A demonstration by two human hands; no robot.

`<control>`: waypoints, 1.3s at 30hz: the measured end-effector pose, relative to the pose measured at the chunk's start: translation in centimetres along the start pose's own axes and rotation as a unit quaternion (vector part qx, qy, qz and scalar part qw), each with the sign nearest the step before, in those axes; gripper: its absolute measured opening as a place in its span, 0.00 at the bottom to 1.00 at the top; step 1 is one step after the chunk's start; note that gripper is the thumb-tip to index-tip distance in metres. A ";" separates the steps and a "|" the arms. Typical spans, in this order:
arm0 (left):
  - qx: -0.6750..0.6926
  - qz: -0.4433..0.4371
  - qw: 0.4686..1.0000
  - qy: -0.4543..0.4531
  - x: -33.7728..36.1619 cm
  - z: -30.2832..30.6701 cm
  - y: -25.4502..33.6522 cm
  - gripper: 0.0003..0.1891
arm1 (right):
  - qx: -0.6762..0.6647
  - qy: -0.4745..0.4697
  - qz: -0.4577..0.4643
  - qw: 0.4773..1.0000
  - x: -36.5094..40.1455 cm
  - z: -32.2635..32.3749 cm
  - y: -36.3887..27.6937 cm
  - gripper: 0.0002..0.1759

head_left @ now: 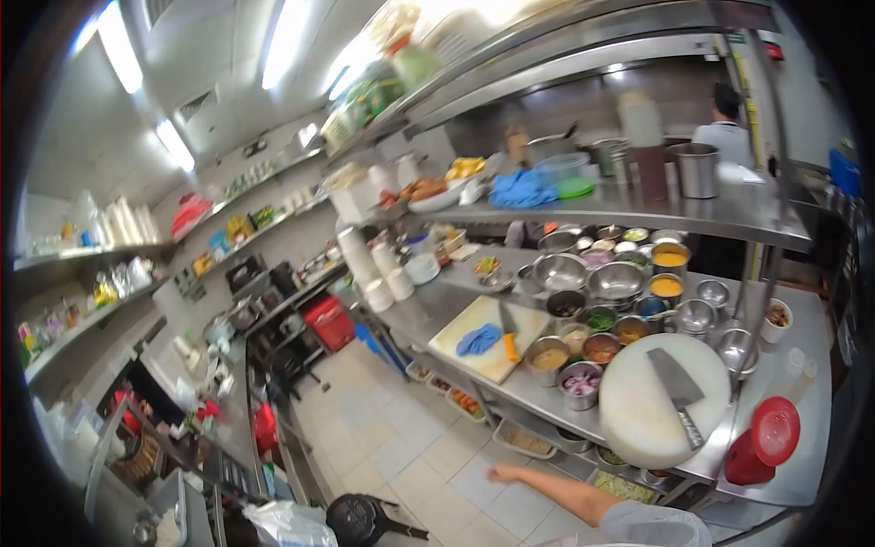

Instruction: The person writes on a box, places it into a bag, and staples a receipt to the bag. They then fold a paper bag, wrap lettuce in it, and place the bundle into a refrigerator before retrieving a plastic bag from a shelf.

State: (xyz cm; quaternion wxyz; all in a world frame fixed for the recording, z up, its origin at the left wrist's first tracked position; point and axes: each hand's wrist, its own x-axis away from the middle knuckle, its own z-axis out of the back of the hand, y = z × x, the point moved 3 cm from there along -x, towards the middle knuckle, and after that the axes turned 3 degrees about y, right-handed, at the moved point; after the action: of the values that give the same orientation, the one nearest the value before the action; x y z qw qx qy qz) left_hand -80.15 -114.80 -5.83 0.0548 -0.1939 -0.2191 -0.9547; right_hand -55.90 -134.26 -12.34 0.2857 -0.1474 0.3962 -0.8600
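Observation:
My right hand (504,472) is held out over the tiled floor, in front of the counter's lower shelf. Its fingers look loosely curled, with nothing visible in them. My left hand is out of view. On the steel counter beyond, a cleaver (675,387) lies on a thick round chopping block (629,410). Farther left, a knife with an orange handle (510,346) and a blue cloth (478,339) rest on a white cutting board (447,343). Metal pots of chopped onion (581,381) and sauces (548,356) stand between the board and block.
A red container (764,442) stands at the counter's right end. Stacked white cups (360,260) are at its far left. A black stool-like object (360,520) and a plastic bag (287,526) are low in front. Another person (723,132) is behind the upper shelf (592,211).

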 end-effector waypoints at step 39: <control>-0.145 -0.233 0.860 0.431 -64.6 65.0 -17.9 0.28 | -0.774 -0.188 -0.208 0.568 -91.8 7.5 -17.8 0.43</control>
State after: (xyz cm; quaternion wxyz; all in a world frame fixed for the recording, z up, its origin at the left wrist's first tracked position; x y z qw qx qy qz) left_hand -1.67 -68.90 15.45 -0.1091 0.2882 -0.0719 -0.9486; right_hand 13.88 -73.64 3.60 -0.0559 -0.5488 0.8064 -0.2132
